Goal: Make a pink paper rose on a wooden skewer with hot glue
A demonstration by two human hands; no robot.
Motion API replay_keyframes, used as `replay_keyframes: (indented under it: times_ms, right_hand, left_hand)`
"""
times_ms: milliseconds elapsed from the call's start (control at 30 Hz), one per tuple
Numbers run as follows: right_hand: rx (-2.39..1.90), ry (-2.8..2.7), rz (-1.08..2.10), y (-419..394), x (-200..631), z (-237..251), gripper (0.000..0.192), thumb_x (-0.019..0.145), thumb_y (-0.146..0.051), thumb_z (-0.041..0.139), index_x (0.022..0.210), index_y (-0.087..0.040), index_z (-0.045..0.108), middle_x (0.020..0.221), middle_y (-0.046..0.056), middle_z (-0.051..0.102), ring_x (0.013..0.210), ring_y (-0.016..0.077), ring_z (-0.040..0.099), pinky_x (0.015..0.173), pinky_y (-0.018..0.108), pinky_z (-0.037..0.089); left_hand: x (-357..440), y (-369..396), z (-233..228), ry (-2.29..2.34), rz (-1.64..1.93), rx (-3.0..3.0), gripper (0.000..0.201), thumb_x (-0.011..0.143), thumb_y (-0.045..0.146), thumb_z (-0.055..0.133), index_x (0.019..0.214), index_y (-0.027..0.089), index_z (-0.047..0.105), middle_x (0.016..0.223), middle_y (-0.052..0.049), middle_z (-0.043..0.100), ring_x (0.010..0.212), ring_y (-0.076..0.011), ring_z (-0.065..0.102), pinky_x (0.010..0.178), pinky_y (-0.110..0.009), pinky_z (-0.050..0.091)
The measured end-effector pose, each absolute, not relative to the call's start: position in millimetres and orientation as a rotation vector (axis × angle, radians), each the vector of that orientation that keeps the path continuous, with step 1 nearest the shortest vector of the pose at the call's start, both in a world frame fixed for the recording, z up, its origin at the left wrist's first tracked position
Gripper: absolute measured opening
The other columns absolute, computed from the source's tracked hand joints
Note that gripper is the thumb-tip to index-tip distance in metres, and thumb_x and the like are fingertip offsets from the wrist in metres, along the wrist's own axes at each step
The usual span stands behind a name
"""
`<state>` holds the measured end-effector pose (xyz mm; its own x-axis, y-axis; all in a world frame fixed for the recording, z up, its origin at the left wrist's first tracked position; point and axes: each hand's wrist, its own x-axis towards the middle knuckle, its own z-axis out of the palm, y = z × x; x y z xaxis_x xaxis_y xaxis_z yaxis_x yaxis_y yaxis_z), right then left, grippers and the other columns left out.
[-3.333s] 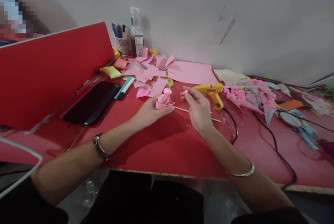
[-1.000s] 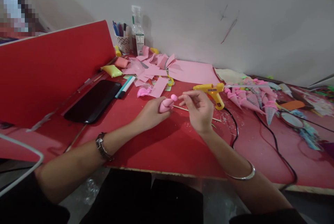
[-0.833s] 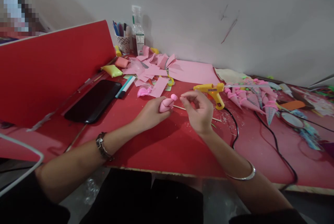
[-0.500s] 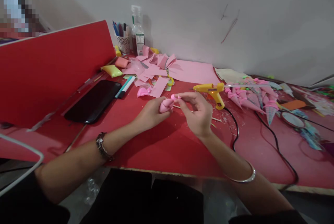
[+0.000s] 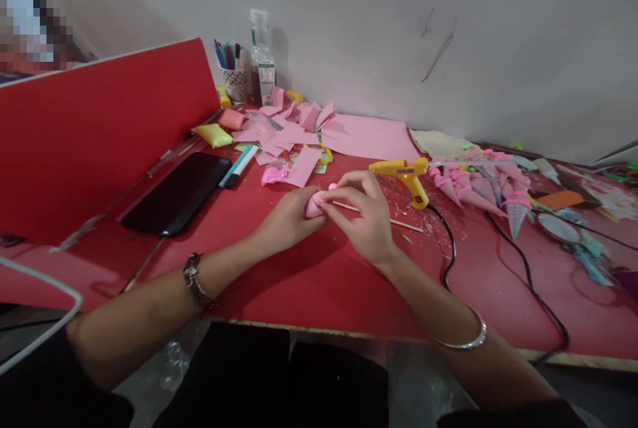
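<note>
My left hand (image 5: 289, 215) is closed around a pale pink rounded piece (image 5: 314, 205), perhaps a paper cone topped with clay; most of it is hidden in the fingers. A small bright pink ball, clay by its look (image 5: 333, 186), shows at its upper end. The thumb and fingertips of my right hand (image 5: 363, 215) press on the right side of the pink piece. Behind the right hand a thin wooden stick (image 5: 406, 224) lies on the red table. A yellow glue gun (image 5: 409, 179) with its light on rests just beyond.
Several pink cones (image 5: 473, 192) are heaped at the right. Pink paper scraps (image 5: 289, 132) and a pink sheet (image 5: 371, 135) lie at the back. At the left are a black phone (image 5: 179, 195), markers (image 5: 242, 167) and a red board (image 5: 109, 129). A black cord (image 5: 451, 242) runs to the front.
My right fingertips have moved left and slightly down, from the small bright pink ball onto the side of the pink piece. More of the wooden stick shows.
</note>
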<state>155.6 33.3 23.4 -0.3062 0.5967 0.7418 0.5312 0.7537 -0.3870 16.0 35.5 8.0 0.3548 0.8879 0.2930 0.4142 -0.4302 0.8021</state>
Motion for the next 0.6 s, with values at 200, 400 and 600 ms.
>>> replay_keyframes:
  times_ms: [200, 400, 600]
  right_hand:
    - [-0.883, -1.977, 0.118, 32.9, 155.6, 24.5, 0.006, 0.074, -0.021, 0.057, 0.078, -0.025, 0.06, 0.081, 0.001, 0.046, 0.08, 0.0146, 0.049, 0.073, 0.033, 0.043]
    - [-0.901, -1.975, 0.107, 34.0, 156.5, 24.7, 0.003, 0.076, -0.023, 0.056, 0.075, -0.023, 0.059, 0.078, 0.001, 0.046, 0.077, 0.0138, 0.048, 0.071, 0.031, 0.043]
    - [-0.843, -1.991, 0.125, 34.0, 157.5, 24.1, 0.005, 0.075, -0.02, 0.056, 0.075, -0.023, 0.06, 0.08, 0.001, 0.045, 0.079, 0.0137, 0.048, 0.072, 0.03, 0.042]
  left_hand:
    - [15.2, 35.5, 7.8, 1.122, 0.996, 2.012, 0.007, 0.071, 0.019, 0.047, 0.074, 0.013, 0.05, 0.065, 0.001, 0.051, 0.059, -0.0103, 0.044, 0.054, -0.022, 0.035]
    - [15.4, 35.4, 9.0, 1.164, 0.982, 2.049, 0.004, 0.07, 0.016, 0.046, 0.071, 0.013, 0.048, 0.062, 0.001, 0.048, 0.056, -0.0097, 0.041, 0.051, -0.022, 0.032]
    - [14.5, 35.6, 9.6, 1.165, 0.978, 2.058, 0.003, 0.07, 0.018, 0.046, 0.069, 0.014, 0.046, 0.062, 0.002, 0.046, 0.057, -0.0097, 0.041, 0.052, -0.022, 0.031]
